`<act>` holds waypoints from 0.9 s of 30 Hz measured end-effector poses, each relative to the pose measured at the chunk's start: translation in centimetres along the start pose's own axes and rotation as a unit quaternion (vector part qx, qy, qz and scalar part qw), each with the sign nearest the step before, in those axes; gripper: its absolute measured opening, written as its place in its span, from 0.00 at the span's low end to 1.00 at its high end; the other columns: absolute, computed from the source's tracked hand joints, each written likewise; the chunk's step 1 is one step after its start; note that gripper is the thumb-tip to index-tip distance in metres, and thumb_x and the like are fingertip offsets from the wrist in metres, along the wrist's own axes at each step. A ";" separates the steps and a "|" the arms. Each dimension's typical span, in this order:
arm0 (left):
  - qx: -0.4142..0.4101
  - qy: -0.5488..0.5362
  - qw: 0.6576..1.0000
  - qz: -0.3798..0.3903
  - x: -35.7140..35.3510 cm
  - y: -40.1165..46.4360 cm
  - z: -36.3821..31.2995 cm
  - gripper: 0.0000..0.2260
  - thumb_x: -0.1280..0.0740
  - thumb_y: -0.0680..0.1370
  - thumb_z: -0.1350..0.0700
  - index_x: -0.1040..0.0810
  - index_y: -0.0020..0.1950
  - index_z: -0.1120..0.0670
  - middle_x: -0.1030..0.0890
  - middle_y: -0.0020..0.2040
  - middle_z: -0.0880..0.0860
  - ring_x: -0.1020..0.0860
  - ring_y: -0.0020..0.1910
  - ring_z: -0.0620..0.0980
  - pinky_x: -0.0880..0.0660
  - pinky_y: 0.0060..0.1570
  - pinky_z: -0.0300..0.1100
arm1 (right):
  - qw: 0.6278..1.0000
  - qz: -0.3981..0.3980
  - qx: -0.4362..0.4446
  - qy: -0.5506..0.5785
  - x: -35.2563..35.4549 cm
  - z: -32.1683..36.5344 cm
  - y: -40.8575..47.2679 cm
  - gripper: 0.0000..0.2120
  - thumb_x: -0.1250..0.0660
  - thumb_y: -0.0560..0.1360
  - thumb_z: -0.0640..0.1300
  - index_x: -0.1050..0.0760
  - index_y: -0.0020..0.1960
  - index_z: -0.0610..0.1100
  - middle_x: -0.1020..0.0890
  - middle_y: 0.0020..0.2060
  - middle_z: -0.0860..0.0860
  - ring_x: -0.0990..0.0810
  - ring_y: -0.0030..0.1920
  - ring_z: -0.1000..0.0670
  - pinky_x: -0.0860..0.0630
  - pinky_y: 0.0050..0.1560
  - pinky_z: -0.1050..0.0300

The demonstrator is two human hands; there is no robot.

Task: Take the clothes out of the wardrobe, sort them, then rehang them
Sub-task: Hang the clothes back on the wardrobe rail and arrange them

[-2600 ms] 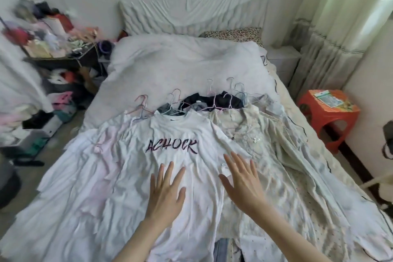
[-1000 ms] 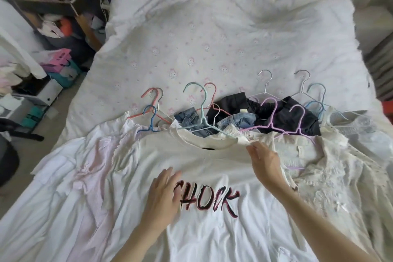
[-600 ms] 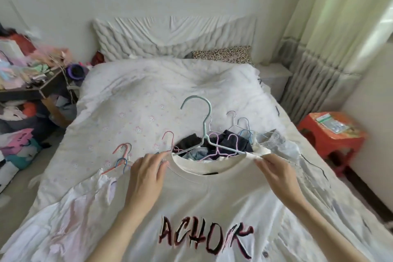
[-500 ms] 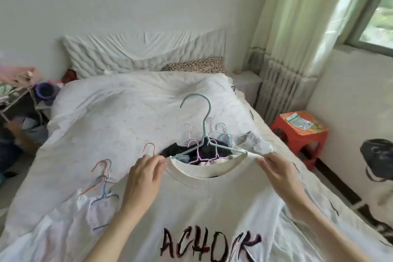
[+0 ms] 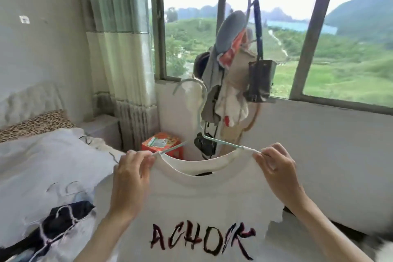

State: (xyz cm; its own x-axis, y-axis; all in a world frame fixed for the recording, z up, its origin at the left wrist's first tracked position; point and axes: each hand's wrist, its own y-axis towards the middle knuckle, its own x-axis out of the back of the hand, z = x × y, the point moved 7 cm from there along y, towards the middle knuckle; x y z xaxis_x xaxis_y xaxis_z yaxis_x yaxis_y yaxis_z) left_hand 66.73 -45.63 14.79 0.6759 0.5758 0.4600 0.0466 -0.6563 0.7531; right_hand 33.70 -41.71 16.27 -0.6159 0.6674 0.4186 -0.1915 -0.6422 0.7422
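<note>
A white T-shirt [image 5: 204, 202] with dark red lettering hangs on a pale green hanger [image 5: 201, 117], lifted up in front of me. My left hand [image 5: 131, 174] grips its left shoulder and my right hand [image 5: 274, 164] pinches its right shoulder, both at the hanger's arms. The hanger's hook stands upright above the collar. A dark garment [image 5: 63, 219] and pale clothes with hangers lie on the bed [image 5: 42, 159] at the lower left.
A coat stand [image 5: 236, 70] loaded with bags and clothes stands by the window [image 5: 276, 27] straight ahead. An orange stool [image 5: 163, 144] sits between bed and wall. A striped curtain [image 5: 119, 49] hangs left of the window. A white wall runs below the sill.
Both hands have lifted the T-shirt on its hanger off the bed, and my view has swung right from the bed toward the window and coat stand.
</note>
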 end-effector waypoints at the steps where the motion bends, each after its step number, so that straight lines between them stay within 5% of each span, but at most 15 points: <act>1: -0.015 -0.019 1.000 0.006 -2.0 0.5 -2.1 0.08 0.38 0.76 0.53 0.22 0.47 0.54 0.25 0.41 0.50 0.27 0.44 0.53 0.30 0.45 0.50 | 1.000 -0.015 -0.007 -0.024 2.6 -1.4 -0.1 0.11 0.32 0.72 0.48 0.24 0.35 0.42 0.29 0.34 0.57 0.29 0.34 0.57 0.35 0.36 0.73; 5: -0.080 -0.105 0.991 0.029 -9.7 1.4 -11.5 0.11 0.41 0.77 0.48 0.23 0.47 0.53 0.28 0.40 0.48 0.29 0.43 0.50 0.35 0.45 0.45 | 0.989 -0.071 -0.043 -0.119 13.0 -6.5 -1.4 0.12 0.34 0.72 0.49 0.25 0.36 0.42 0.29 0.33 0.58 0.29 0.34 0.57 0.34 0.34 0.64; 15: -0.149 -0.301 0.926 0.171 -25.7 -4.1 -34.3 0.14 0.45 0.76 0.43 0.25 0.45 0.48 0.27 0.40 0.46 0.28 0.42 0.50 0.36 0.44 0.47 | 0.925 -0.184 -0.138 -0.303 36.7 -13.5 -9.7 0.21 0.47 0.72 0.66 0.32 0.39 0.49 0.29 0.36 0.57 0.28 0.40 0.58 0.32 0.39 0.66; 21: -0.206 -0.397 0.860 0.246 -30.8 -8.5 -46.5 0.06 0.41 0.76 0.51 0.26 0.44 0.49 0.29 0.39 0.45 0.31 0.42 0.47 0.38 0.42 0.46 | 0.841 -0.243 -0.219 -0.430 46.7 -12.7 -16.2 0.20 0.47 0.73 0.65 0.31 0.39 0.50 0.29 0.36 0.60 0.33 0.41 0.58 0.39 0.43 0.66; 27: -0.255 -0.448 0.784 0.346 -33.8 -13.9 -56.2 0.06 0.37 0.78 0.56 0.21 0.47 0.55 0.25 0.42 0.50 0.28 0.44 0.55 0.37 0.45 0.46 | 0.733 -0.285 -0.312 -0.533 51.8 -8.4 -22.5 0.20 0.48 0.71 0.66 0.32 0.36 0.50 0.29 0.33 0.59 0.30 0.34 0.58 0.40 0.32 0.69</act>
State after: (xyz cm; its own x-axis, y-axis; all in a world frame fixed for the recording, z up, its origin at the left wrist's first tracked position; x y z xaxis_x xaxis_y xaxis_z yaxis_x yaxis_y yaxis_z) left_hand 1.92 -28.55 15.16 0.6659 -0.5548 0.4988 -0.7049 -0.2489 0.6642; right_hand -0.30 4.16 16.90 0.5837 0.5962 0.5512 -0.7029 0.0312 0.7106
